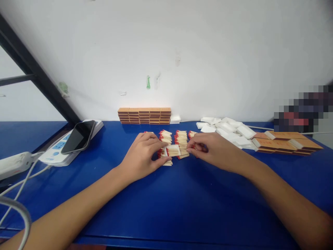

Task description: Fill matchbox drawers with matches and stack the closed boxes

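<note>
My left hand [143, 154] is closed on the left end of a small white matchbox tray [173, 150], thumb below and fingers above. Red-headed matches lie inside that tray. Under and around it, loose matches [181, 137] are laid out in several columns, their red heads toward the left. My right hand [205, 149] is just right of the tray, with thumb and index finger pinched together over the matches. Whatever sits between those fingertips is too small to make out. Part of the matches is hidden behind both hands.
Stacked orange matchboxes [144, 115] stand against the wall, with white trays [175, 119] beside them. A heap of white trays [226, 130] and more matchboxes [286, 142] lie on the right. At left, a phone [79, 136] rests on a power strip [56, 154] with cables. The table [161, 208] is blue.
</note>
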The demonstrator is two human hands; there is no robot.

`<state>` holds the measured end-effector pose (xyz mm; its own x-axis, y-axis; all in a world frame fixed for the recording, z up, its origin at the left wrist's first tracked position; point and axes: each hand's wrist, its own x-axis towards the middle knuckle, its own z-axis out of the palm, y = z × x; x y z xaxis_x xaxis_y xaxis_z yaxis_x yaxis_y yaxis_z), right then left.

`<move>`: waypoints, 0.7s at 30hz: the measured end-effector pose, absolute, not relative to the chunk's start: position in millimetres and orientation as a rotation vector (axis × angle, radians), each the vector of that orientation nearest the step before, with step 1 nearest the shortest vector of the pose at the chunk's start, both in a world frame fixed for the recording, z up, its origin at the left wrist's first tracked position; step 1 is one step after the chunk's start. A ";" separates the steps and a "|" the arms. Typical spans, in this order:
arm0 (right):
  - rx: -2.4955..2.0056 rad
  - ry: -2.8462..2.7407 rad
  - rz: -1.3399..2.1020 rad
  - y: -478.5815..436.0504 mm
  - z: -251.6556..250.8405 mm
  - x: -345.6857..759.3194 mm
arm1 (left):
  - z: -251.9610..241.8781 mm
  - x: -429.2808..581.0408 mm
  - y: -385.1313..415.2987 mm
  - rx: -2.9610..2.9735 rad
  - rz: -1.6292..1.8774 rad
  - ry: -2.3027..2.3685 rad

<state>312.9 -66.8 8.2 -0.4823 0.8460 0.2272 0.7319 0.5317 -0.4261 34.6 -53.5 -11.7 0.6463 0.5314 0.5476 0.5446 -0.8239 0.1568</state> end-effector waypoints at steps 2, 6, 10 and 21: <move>-1.307 -2.421 0.422 -64.3 7.9 317.5 | -11.8 34.4 -52.8 -2.827 -0.929 -0.920; -1.275 -2.509 0.450 -59.6 -0.3 319.2 | -11.9 34.7 -52.8 -2.819 -0.932 -0.905; -1.283 -2.535 0.463 -57.4 -7.2 317.1 | -11.1 34.4 -52.6 -2.820 -0.922 -0.911; -1.372 -2.540 0.584 -60.8 -6.9 321.9 | -12.3 33.9 -51.4 -2.820 -0.906 -0.913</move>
